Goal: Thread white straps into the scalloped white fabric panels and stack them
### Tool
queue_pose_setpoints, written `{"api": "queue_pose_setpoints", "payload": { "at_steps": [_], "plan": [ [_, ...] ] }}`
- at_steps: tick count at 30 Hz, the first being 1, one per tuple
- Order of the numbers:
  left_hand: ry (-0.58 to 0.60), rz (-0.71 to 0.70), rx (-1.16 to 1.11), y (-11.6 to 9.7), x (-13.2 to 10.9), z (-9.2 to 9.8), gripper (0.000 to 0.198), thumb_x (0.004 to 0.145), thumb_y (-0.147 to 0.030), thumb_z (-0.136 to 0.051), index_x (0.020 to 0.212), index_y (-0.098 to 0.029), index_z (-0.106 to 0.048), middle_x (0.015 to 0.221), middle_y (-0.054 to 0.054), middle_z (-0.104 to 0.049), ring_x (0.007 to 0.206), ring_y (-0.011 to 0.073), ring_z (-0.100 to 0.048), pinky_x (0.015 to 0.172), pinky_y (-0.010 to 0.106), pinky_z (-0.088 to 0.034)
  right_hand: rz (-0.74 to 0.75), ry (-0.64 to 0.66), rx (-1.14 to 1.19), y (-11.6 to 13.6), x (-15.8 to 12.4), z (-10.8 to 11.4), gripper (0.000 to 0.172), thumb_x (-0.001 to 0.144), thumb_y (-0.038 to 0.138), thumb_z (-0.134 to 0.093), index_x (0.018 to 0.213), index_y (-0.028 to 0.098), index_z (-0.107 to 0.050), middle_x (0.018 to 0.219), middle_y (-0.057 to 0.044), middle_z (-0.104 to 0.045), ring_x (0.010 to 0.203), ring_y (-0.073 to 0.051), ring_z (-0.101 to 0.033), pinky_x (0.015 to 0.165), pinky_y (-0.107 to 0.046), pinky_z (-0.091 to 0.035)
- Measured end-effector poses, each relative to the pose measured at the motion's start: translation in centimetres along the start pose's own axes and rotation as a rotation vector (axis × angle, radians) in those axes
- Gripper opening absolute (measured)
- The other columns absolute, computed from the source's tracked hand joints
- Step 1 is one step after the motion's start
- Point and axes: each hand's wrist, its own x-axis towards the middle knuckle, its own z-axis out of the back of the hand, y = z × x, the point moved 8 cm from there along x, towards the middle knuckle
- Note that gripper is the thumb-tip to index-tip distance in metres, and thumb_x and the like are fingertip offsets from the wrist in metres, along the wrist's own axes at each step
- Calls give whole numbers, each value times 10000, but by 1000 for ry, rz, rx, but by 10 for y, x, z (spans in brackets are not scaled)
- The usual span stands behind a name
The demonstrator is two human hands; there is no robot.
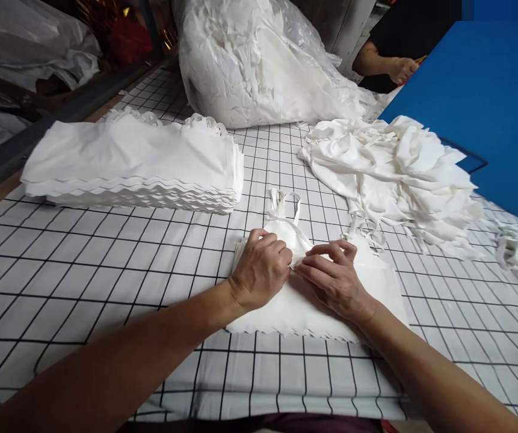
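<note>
A small white garment point(299, 313) with thin straps and a scalloped hem lies flat on the checked tablecloth point(105, 264) in front of me. My left hand point(261, 267) rests on its upper middle with fingers curled, pinching the fabric. My right hand point(333, 276) lies beside it, fingers pressed together on the same fold. The two hands nearly touch at the garment's centre. The straps point(284, 201) stretch away from me past the hands.
A neat stack of folded white garments point(136, 162) sits at the left. A loose heap of unfolded ones point(394, 174) lies at the right, near a blue board point(488, 96). A big plastic bag of white fabric point(259, 60) stands behind. Another person's hand point(400, 69) works at the far right.
</note>
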Motion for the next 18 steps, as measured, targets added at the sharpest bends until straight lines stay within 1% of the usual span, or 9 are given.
{"api": "queue_pose_setpoints", "payload": {
  "at_steps": [5,9,12,15,18],
  "plan": [
    [4,-23,25,-2,0,-1,129,786,-67,-575,685,-147,-569,692,33,-626,715,183,-540,825,382,-409,37,21,-113,3,1,0,225,906,50,-534,952,259,-605,834,9,-707,980,-220,-557,944,-453,-235],
    [-8,-53,54,-5,0,-1,163,797,-42,-549,673,-146,-565,675,28,-607,710,182,-536,839,380,-409,85,84,-192,8,6,-1,215,920,43,-497,915,227,-609,787,-12,-672,970,-218,-541,966,-453,-221],
    [-3,-65,60,-8,0,-2,198,818,-23,-513,673,-145,-569,676,27,-605,712,178,-538,860,381,-409,131,141,-238,12,14,2,248,936,37,-461,887,215,-626,756,-8,-649,933,-198,-533,991,-445,-203],
    [32,-24,9,-3,1,-4,179,832,-40,-538,694,-136,-600,697,35,-632,734,186,-562,859,387,-411,109,256,-234,1,27,6,235,964,90,-466,857,200,-645,744,-6,-640,878,-185,-530,993,-451,-201],
    [102,123,-163,16,2,-7,100,854,-154,-655,755,-139,-658,742,30,-680,759,190,-601,844,384,-416,61,408,-84,-23,44,12,212,975,238,-537,809,191,-662,727,-8,-646,835,-178,-535,936,-435,-246]
  ]
}}
